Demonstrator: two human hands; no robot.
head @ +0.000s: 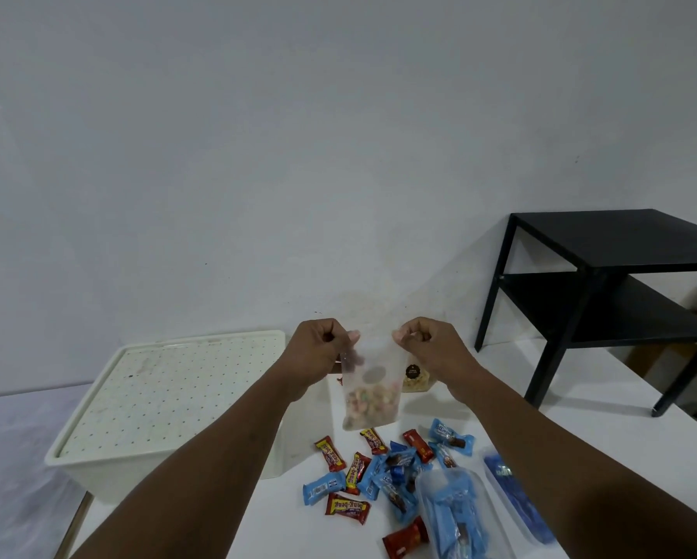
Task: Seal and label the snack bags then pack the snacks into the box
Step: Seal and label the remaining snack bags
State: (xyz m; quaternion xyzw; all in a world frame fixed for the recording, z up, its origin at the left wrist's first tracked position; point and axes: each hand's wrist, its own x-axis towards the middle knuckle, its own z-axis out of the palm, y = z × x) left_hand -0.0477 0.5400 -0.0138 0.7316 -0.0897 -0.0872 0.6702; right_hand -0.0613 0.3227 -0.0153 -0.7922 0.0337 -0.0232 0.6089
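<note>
White table (258, 518): left hand (318, 351), right hand (427, 344) pinch frosted, snack-filled bag (373, 391).

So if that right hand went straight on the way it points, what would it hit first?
The snack bag that the right hand pinches; past that, probably the left hand, though depth is unclear.

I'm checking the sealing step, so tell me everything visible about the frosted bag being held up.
The frosted bag is a translucent, plastic-looking pouch hanging upright in the air above the scattered wrapped candies. Small multicoloured snacks fill its lower part, and a greyish oval patch shows on its middle. The left hand pinches its top left corner, the right hand its top right. Whether the top is sealed cannot be told.
</note>
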